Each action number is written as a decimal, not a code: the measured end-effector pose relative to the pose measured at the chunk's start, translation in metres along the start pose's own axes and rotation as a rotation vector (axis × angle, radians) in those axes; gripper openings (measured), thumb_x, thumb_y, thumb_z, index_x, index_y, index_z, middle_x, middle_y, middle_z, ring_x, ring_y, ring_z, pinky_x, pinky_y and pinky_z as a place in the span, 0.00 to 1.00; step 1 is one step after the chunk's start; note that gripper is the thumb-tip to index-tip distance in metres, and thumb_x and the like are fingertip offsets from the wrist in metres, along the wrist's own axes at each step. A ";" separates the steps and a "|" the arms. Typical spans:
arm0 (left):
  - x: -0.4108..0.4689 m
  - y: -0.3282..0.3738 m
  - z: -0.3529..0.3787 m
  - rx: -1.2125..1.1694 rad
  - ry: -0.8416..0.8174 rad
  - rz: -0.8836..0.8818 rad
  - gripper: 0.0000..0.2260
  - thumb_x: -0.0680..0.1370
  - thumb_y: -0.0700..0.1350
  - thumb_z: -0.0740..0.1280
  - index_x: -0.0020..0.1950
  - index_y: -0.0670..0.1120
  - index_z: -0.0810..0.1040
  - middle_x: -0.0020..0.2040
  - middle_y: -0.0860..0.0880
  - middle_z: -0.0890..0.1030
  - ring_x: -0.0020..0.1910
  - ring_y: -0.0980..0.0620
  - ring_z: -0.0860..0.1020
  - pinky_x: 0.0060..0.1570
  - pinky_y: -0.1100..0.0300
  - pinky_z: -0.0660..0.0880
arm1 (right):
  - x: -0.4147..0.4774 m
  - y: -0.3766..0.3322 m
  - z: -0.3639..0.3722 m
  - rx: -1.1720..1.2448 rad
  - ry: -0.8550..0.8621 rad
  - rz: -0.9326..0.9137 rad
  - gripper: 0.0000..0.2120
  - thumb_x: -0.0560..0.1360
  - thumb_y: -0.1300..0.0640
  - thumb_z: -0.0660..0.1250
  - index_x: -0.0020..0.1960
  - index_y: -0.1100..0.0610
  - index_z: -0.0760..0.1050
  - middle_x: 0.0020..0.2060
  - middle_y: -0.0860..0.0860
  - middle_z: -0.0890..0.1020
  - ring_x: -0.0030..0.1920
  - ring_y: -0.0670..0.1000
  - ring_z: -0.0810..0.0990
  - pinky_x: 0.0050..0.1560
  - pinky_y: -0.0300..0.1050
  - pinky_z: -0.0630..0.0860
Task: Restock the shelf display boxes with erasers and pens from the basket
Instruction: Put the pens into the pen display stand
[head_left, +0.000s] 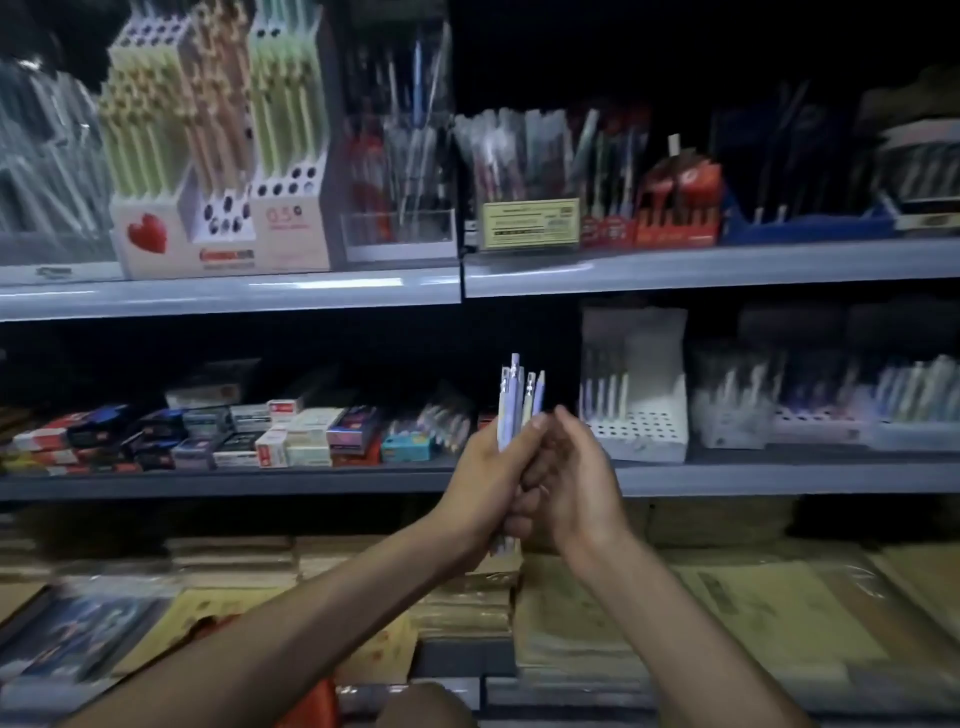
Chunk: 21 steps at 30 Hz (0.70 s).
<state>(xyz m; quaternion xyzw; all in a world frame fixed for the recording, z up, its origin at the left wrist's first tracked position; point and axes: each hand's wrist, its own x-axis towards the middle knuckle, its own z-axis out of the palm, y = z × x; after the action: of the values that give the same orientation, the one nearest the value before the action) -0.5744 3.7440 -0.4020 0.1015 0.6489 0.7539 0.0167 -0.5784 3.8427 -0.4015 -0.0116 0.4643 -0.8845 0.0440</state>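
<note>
Pens (513, 402), four upright, gripped by left hand (485, 480) and right hand (579, 475).

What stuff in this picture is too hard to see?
Head view only:
- pens: lower halves hidden inside the left hand and right hand; exact count unclear.
- yellow label: print too blurred to read.
- orange thing: cut off by the bottom edge; maybe the basket, cannot tell.
- top-right shelf goods: too dark to identify.
</note>
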 end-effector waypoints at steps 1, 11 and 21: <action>0.004 -0.005 0.007 -0.029 -0.068 -0.040 0.11 0.84 0.54 0.64 0.46 0.50 0.71 0.30 0.49 0.63 0.22 0.57 0.59 0.22 0.69 0.56 | 0.002 -0.009 -0.016 -0.017 0.032 -0.056 0.16 0.82 0.47 0.63 0.44 0.54 0.85 0.39 0.53 0.84 0.38 0.52 0.81 0.41 0.48 0.73; 0.045 -0.063 0.065 -0.116 -0.325 -0.150 0.21 0.84 0.54 0.65 0.47 0.35 0.74 0.29 0.44 0.72 0.20 0.50 0.70 0.21 0.64 0.67 | 0.021 -0.046 -0.121 -0.374 0.103 -0.147 0.13 0.76 0.52 0.73 0.55 0.59 0.85 0.42 0.57 0.82 0.44 0.54 0.77 0.48 0.48 0.74; 0.094 -0.104 0.053 -0.046 -0.136 -0.105 0.20 0.84 0.51 0.65 0.57 0.32 0.74 0.33 0.43 0.74 0.19 0.52 0.65 0.22 0.65 0.56 | 0.077 -0.057 -0.144 -0.464 0.254 -0.356 0.11 0.79 0.58 0.72 0.61 0.54 0.82 0.44 0.52 0.87 0.44 0.52 0.86 0.47 0.41 0.83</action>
<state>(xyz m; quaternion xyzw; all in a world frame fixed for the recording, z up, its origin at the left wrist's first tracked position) -0.6678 3.8268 -0.4849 0.1177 0.6333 0.7580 0.1025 -0.6682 3.9865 -0.4379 0.0079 0.6461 -0.7432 -0.1737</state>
